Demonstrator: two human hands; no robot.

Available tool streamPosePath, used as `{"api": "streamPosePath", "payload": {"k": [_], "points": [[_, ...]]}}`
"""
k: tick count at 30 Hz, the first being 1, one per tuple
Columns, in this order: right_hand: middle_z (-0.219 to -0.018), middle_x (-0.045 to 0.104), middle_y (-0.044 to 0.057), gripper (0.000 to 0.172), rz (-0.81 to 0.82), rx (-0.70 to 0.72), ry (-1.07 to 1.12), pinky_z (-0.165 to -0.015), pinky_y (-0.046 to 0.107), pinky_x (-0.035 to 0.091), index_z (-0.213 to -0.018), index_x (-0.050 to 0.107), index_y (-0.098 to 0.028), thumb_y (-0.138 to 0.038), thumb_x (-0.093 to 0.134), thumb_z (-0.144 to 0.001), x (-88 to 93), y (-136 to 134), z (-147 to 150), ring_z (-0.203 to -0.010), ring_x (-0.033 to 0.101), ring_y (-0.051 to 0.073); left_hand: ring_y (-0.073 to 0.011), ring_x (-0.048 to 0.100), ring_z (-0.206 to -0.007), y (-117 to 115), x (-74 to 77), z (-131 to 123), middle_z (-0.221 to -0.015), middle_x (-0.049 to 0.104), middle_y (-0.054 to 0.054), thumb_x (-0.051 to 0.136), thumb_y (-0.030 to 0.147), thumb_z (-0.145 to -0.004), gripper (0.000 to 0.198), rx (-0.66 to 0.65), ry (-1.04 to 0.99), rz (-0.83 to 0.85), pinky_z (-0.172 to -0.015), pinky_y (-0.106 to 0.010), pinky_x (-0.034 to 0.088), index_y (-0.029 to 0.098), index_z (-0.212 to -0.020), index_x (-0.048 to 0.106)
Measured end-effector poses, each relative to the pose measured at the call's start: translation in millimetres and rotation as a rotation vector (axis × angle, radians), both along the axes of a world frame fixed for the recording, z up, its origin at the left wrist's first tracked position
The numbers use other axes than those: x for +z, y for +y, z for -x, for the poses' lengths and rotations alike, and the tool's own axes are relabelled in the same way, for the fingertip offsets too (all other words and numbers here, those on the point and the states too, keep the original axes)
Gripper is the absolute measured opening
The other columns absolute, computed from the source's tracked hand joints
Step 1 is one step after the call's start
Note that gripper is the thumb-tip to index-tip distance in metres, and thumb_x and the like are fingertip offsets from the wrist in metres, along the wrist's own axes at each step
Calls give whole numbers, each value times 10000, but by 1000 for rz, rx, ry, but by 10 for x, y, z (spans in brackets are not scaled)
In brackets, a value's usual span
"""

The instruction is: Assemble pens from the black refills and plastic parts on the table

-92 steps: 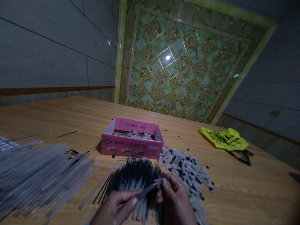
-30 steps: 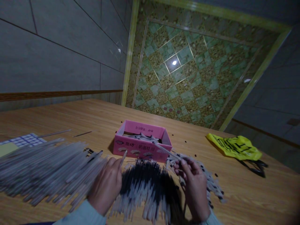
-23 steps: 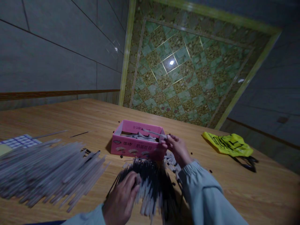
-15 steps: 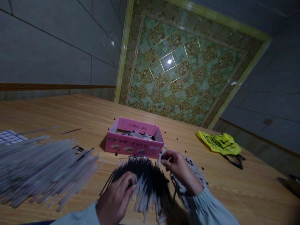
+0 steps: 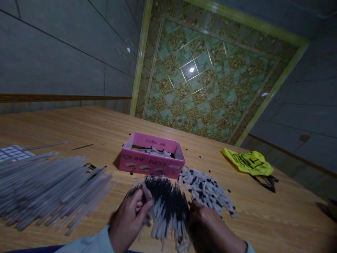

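My left hand [image 5: 129, 218] pinches a small translucent plastic tube [image 5: 146, 194] between thumb and fingers. Beside it lies a dense bundle of thin sticks [image 5: 168, 200], black at the far end and pale and translucent at the near end. At the bundle's right edge, my right hand [image 5: 210, 225] is curled palm down; its fingertips are mostly hidden, so what they grip cannot be made out. Just beyond the right hand spreads a pile of small whitish plastic pieces [image 5: 205, 186] mixed with black bits.
A pink open box [image 5: 152, 165] with pale pieces inside stands behind the bundle. Many long translucent tubes [image 5: 47, 189] lie at left, near a checked cloth [image 5: 15, 153]. A yellow bag [image 5: 247, 161] with black lettering rests at right. Small black bits dot the wooden table [image 5: 92, 123].
My right hand has come down and nearer to me, from above the whitish pieces to the bundle's right edge, uncovering the pile. The tube in my left hand now shows more of its length.
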State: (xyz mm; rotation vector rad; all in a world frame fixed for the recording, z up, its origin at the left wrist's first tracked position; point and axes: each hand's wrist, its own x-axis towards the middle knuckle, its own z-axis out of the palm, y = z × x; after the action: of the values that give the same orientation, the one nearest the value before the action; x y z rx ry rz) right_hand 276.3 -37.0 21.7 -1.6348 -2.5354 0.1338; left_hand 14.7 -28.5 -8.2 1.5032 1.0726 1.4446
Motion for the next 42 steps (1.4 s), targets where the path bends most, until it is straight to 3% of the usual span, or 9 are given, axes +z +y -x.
{"api": "streamPosePath", "payload": {"k": [5, 9, 12, 15, 18, 25, 31, 38, 42], "points": [[-682, 601, 3, 181, 23, 83, 195, -566, 238, 350, -644, 604, -190, -52, 488, -647, 334, 48, 27, -639, 539, 146, -115, 561, -475, 106, 50, 19, -630, 594, 16, 583, 349, -767, 179, -96, -275, 218, -395, -205, 430, 183, -794, 524], [-761, 612, 26, 78, -49, -64, 865, -556, 257, 437, -852, 590, -203, -242, 563, -790, 506, 8, 420, -647, 567, 166, -106, 575, -502, 142, 71, 41, -657, 628, 3, 606, 336, -757, 196, -98, -515, 356, -420, -191, 436, 166, -813, 524], [-768, 612, 12, 400, 41, -115, 1491, -463, 248, 465, -1121, 462, -229, -342, 627, -775, 404, -55, 835, -538, 583, 146, -95, 587, -523, 159, 36, 57, -673, 651, -13, 629, 292, -748, 178, -98, -659, 428, -450, -178, 447, 150, -812, 542], [-698, 641, 4, 689, 22, -169, 1737, -430, 232, 458, -1276, 312, -232, -362, 699, -721, 229, -92, 1106, -468, 591, 142, -98, 597, -531, 179, -11, 72, -669, 661, -23, 657, 231, -725, 157, -84, -764, 467, -463, -180, 466, 138, -810, 563], [-695, 671, 23, 708, -68, -240, 1775, -430, 248, 478, -1279, 310, -229, -390, 705, -713, 129, -114, 1150, -454, 614, 159, -101, 612, -541, 193, -15, 71, -683, 672, -36, 634, 137, -733, 95, -39, -858, 506, -477, -185, 492, 130, -808, 576], [-764, 721, 60, 389, -335, -350, 1710, -511, 284, 552, -1063, 467, -237, -370, 668, -757, 160, -212, 1024, -535, 682, 200, -86, 615, -490, 156, 72, 32, -630, 666, -37, 508, 20, -794, 105, 25, -961, 610, -425, -158, 493, 101, -806, 573], [-751, 720, 55, 243, -470, -283, 1652, -548, 319, 572, -990, 531, -231, -305, 645, -788, 138, -250, 1114, -531, 681, 198, -87, 619, -487, 156, 49, 21, -618, 658, -27, 512, 22, -797, 100, -10, -985, 629, -434, -159, 506, 109, -812, 559], [-779, 720, 40, 189, -473, -194, 1609, -553, 277, 572, -982, 601, -254, -249, 636, -796, 32, -265, 1166, -553, 684, 180, -81, 617, -479, 116, 59, 11, -631, 672, -43, 514, 37, -807, 82, -51, -969, 656, -442, -151, 508, 115, -808, 540], [-783, 705, 45, 143, -597, -89, 1374, -623, 271, 558, -909, 683, -224, -171, 607, -799, 71, -261, 1070, -649, 676, 180, -82, 631, -512, 123, 54, 1, -660, 684, -58, 545, 36, -791, 75, -65, -930, 688, -470, -150, 517, 111, -787, 543]]}}
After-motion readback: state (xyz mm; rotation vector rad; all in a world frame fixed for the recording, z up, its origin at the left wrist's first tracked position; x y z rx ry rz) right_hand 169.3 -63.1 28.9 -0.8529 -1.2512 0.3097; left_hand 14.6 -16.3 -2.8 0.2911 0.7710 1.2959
